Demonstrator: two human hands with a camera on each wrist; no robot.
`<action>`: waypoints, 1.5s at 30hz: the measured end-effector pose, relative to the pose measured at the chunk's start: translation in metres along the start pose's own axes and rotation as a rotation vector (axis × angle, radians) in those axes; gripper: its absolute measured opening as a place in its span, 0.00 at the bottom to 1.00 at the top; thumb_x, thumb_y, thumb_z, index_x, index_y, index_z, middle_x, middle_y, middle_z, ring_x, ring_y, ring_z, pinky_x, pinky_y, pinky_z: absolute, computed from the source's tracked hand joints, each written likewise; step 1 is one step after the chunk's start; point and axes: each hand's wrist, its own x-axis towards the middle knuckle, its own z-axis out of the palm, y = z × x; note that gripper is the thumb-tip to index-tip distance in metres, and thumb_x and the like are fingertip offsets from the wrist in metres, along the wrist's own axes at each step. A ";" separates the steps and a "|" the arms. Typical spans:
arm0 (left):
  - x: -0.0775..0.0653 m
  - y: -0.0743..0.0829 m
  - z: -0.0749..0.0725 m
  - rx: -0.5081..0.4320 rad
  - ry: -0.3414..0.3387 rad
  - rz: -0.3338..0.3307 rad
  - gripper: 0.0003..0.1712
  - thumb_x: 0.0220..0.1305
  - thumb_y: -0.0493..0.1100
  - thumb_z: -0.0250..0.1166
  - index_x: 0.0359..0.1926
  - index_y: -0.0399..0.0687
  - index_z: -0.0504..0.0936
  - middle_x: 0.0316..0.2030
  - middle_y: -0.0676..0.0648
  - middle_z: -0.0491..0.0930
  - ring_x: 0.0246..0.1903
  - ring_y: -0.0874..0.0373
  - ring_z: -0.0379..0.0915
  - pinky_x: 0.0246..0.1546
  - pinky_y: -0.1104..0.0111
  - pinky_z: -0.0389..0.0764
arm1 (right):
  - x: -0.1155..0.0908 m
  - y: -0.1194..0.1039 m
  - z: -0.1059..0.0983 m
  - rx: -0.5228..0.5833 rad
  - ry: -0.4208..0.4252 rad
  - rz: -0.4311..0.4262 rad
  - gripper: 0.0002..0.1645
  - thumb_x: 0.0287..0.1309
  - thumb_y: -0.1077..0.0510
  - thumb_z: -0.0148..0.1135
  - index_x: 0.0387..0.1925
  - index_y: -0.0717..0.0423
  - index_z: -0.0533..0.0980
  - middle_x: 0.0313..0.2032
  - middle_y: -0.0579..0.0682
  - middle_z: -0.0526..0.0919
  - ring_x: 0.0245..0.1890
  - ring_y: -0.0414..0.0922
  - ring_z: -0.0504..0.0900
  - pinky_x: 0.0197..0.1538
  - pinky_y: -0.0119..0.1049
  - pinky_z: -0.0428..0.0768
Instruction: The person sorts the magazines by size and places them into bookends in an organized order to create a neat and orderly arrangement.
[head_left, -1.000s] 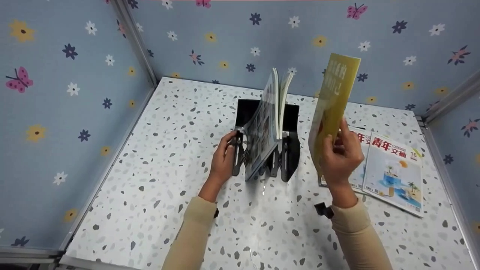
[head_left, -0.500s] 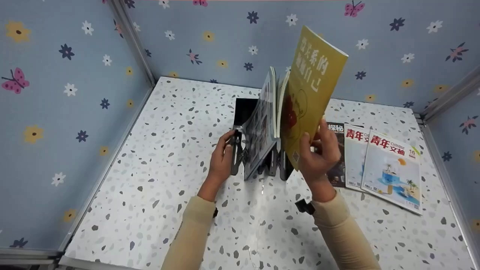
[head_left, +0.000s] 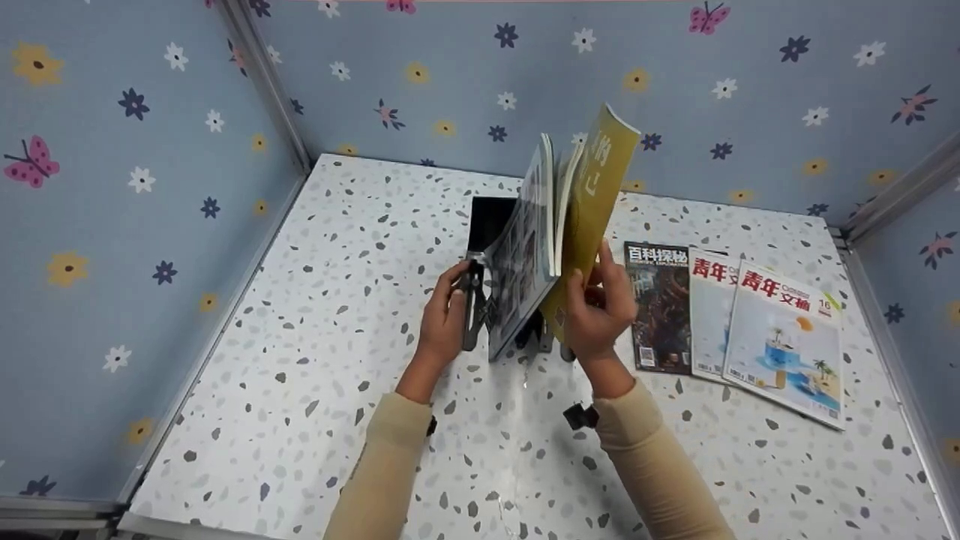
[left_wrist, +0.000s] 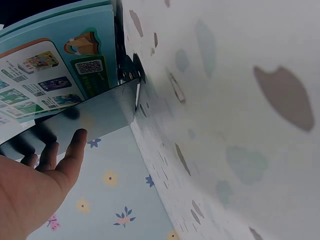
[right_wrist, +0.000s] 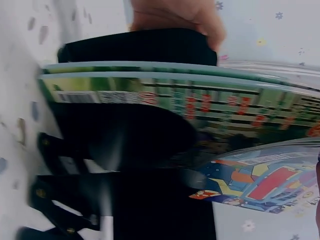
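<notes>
In the head view my right hand (head_left: 601, 311) pinches a yellow magazine (head_left: 600, 180) by its near edge. The magazine stands upright and tilted, at the right side of the magazines (head_left: 525, 247) in the black folding book rack (head_left: 491, 225). My left hand (head_left: 442, 319) touches the rack's left end panel (head_left: 472, 307). From the left wrist view, the fingers (left_wrist: 75, 152) rest along the panel's outer face (left_wrist: 107, 110); the thumb is hidden. The right wrist view shows standing magazines (right_wrist: 165, 95) between black rack panels, and a colourful cover (right_wrist: 265, 180) partly below them.
On the table (head_left: 315, 420), right of the rack, lie a dark magazine (head_left: 660, 307) and two overlapping white magazines, the front one (head_left: 787, 337) showing a beach picture. Flower-patterned walls (head_left: 420, 45) stand behind and at both sides.
My right hand has carried the yellow magazine left, from above the lying magazines to the rack's right side, and lowered it. The dark magazine is now uncovered. My left hand stays at the rack.
</notes>
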 end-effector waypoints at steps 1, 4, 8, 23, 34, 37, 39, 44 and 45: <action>0.000 0.000 0.000 0.003 0.001 -0.003 0.25 0.76 0.42 0.41 0.67 0.32 0.63 0.65 0.30 0.65 0.64 0.36 0.63 0.61 0.47 0.67 | -0.004 0.001 -0.001 -0.006 -0.005 -0.002 0.36 0.47 0.77 0.59 0.58 0.50 0.78 0.21 0.58 0.74 0.16 0.42 0.70 0.19 0.27 0.68; 0.000 0.006 0.000 -0.002 0.002 -0.001 0.24 0.71 0.28 0.43 0.66 0.28 0.62 0.65 0.29 0.65 0.64 0.34 0.63 0.60 0.43 0.66 | -0.016 0.007 -0.002 -0.025 -0.018 -0.022 0.36 0.46 0.78 0.59 0.58 0.54 0.77 0.22 0.58 0.75 0.14 0.43 0.69 0.19 0.29 0.69; -0.001 0.009 -0.001 0.007 -0.001 -0.012 0.24 0.70 0.26 0.43 0.67 0.29 0.62 0.65 0.32 0.66 0.64 0.38 0.64 0.61 0.45 0.67 | -0.032 0.015 -0.002 -0.064 -0.040 -0.062 0.37 0.43 0.79 0.59 0.59 0.57 0.76 0.23 0.58 0.77 0.13 0.44 0.69 0.18 0.32 0.68; -0.001 0.008 -0.001 0.005 0.004 -0.024 0.25 0.70 0.26 0.44 0.67 0.30 0.63 0.65 0.31 0.66 0.63 0.38 0.65 0.59 0.47 0.70 | -0.067 0.019 -0.019 -0.275 -0.218 -0.014 0.33 0.45 0.75 0.62 0.59 0.67 0.73 0.25 0.54 0.76 0.18 0.42 0.73 0.20 0.30 0.71; 0.000 0.005 -0.001 0.003 0.007 0.001 0.25 0.69 0.25 0.44 0.66 0.30 0.63 0.64 0.31 0.66 0.63 0.36 0.64 0.59 0.48 0.69 | -0.056 -0.002 -0.026 -0.325 -0.388 0.329 0.25 0.59 0.64 0.62 0.59 0.61 0.72 0.30 0.53 0.83 0.23 0.42 0.79 0.26 0.31 0.75; 0.000 0.004 -0.001 0.003 0.007 -0.001 0.25 0.69 0.25 0.44 0.66 0.30 0.63 0.64 0.31 0.66 0.63 0.36 0.65 0.58 0.48 0.70 | -0.049 -0.008 -0.026 -0.345 -0.459 0.408 0.27 0.60 0.63 0.60 0.62 0.61 0.69 0.29 0.53 0.82 0.23 0.42 0.80 0.26 0.33 0.77; 0.000 0.004 -0.001 -0.001 0.007 -0.011 0.24 0.70 0.26 0.44 0.66 0.30 0.63 0.65 0.31 0.66 0.63 0.38 0.65 0.58 0.48 0.70 | -0.044 -0.012 -0.026 -0.346 -0.500 0.450 0.29 0.58 0.64 0.60 0.63 0.60 0.68 0.28 0.53 0.83 0.22 0.43 0.81 0.25 0.34 0.78; -0.001 0.006 0.000 0.003 0.006 -0.029 0.24 0.71 0.27 0.43 0.67 0.31 0.63 0.66 0.33 0.65 0.65 0.41 0.64 0.60 0.49 0.69 | -0.035 -0.021 -0.025 -0.312 -0.571 0.507 0.31 0.58 0.66 0.61 0.64 0.57 0.69 0.28 0.52 0.83 0.21 0.43 0.81 0.24 0.34 0.77; -0.001 0.006 0.000 0.004 0.007 -0.027 0.24 0.71 0.26 0.43 0.66 0.30 0.63 0.66 0.33 0.65 0.65 0.40 0.64 0.61 0.49 0.69 | -0.034 -0.022 -0.025 -0.301 -0.579 0.506 0.30 0.58 0.66 0.61 0.64 0.57 0.69 0.28 0.53 0.84 0.21 0.42 0.80 0.25 0.33 0.77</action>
